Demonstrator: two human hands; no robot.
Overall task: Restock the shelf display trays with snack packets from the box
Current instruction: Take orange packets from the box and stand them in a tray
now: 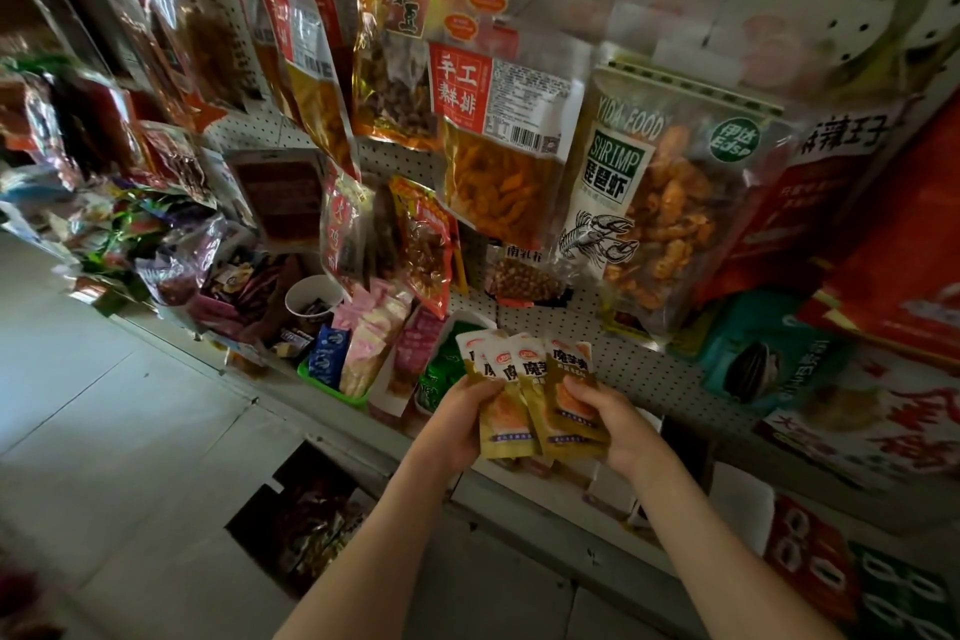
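- The left hand [465, 413] is gripping the lower left of a fan of gold snack packets [524, 379], fingers curled behind them.
- The right hand [605, 418] is pinching the same fan from the right, thumb lying on the front packet.
- A white tray [467, 315] holding green packets [441, 372] is sitting just beyond the left hand; the box [301, 520] is lying on the floor below it.
- Squaring the fan into one even stack, labels facing out, is probably worth doing before lowering it.
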